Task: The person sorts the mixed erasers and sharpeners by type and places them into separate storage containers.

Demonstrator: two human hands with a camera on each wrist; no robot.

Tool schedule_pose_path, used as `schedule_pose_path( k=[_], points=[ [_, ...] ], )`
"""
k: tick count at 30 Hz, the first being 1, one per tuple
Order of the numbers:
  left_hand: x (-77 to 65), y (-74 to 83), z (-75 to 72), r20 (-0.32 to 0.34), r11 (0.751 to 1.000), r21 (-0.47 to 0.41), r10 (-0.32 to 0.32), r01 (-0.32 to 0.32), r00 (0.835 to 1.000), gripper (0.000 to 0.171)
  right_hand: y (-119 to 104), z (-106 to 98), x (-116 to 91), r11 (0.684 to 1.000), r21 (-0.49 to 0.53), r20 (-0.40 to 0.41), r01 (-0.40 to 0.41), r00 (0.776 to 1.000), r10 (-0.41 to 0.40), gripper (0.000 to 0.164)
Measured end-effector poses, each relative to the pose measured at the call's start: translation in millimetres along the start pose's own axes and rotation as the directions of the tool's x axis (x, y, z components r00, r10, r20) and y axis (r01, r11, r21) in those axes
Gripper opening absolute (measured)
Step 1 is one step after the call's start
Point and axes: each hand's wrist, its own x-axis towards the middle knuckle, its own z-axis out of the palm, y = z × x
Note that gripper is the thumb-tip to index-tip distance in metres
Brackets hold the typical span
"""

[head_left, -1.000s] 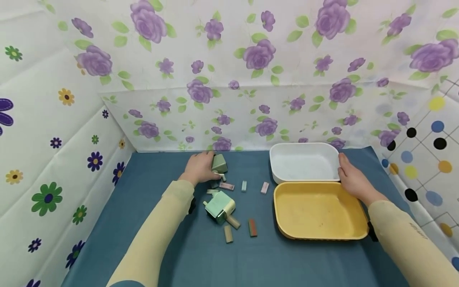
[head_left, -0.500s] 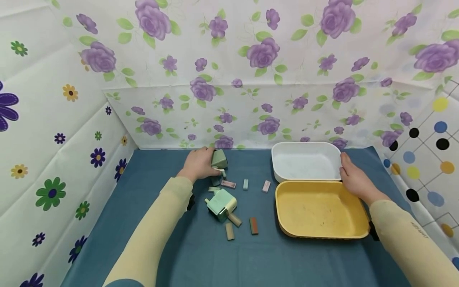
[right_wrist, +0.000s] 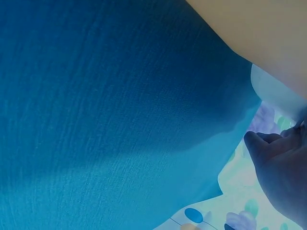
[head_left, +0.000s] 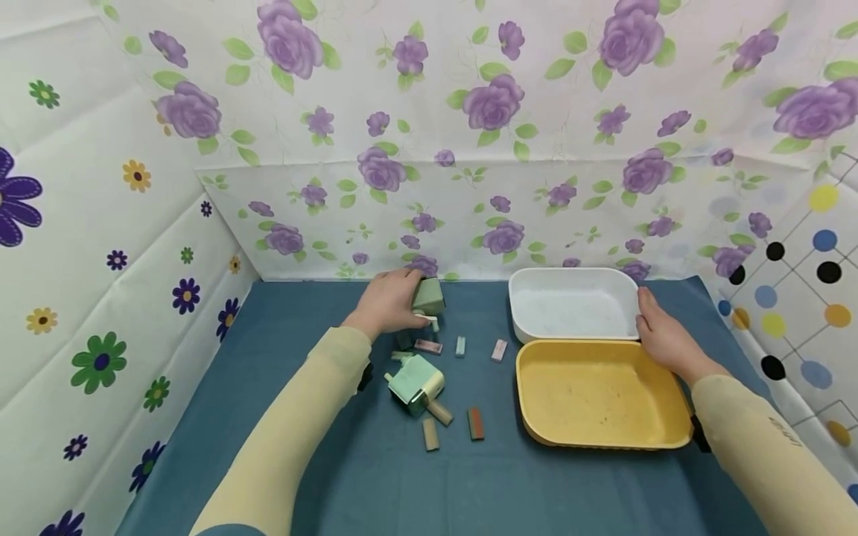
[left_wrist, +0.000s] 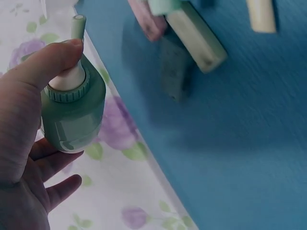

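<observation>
My left hand (head_left: 389,301) grips a dull green pencil sharpener (head_left: 429,296) near the back edge of the table. In the left wrist view the thumb presses by its pale cone and ribbed collar, and the sharpener's (left_wrist: 76,124) crank knob points up. A mint green sharpener (head_left: 414,378) with a cream front lies closer to me. My right hand (head_left: 670,339) rests straight fingers against the right side of the white tub (head_left: 516,313); in the right wrist view this hand (right_wrist: 283,172) shows at the right edge.
A yellow tub (head_left: 521,387) stands in front of the white one. Small eraser-like blocks lie about: a pink one (head_left: 428,347), a mint one (head_left: 460,346), a pale pink one (head_left: 499,351), a red and green one (head_left: 476,423) and tan ones (head_left: 430,434). Flowered sheets (head_left: 335,186) wall the table.
My left hand has moved a little to the right, carrying the green sharpener with it. The right hand stays at the white tub.
</observation>
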Motion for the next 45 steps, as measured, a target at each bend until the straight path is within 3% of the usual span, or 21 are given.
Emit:
schedule_pose_path(
  k=[8,15,24,35,45],
  points=[
    [10.3,26.8,-2.0,0.005,0.989,0.076,0.13,-0.13,0.991,0.093,2.2,2.6,-3.2,1.0,0.006,0.0,-0.003,1.0,0.003,0.067],
    [15.1,45.8,-6.5,0.02,0.979,0.097,0.176,-0.177,0.984,0.092,2.5,5.8,-7.2,1.0,0.01,-0.005,-0.012,1.0,0.012,0.067],
    [30.1,70.4,-11.5,-0.022,0.967,0.088,0.242,-0.239,0.97,0.092,-1.6,-0.5,-4.0,0.999,-0.035,0.005,-0.014,1.0,0.014,0.067],
    [51.4,110.5,-20.4,-0.028,0.954,0.116,0.281,-0.276,0.959,0.091,-4.5,-6.5,0.6,0.997,-0.083,0.02,-0.007,1.0,0.009,0.067],
    [63.3,123.9,-10.5,-0.024,0.951,0.109,0.294,-0.29,0.955,0.093,-7.6,-14.7,-0.5,0.999,-0.048,0.033,-0.026,0.999,0.028,0.066]
  ],
)
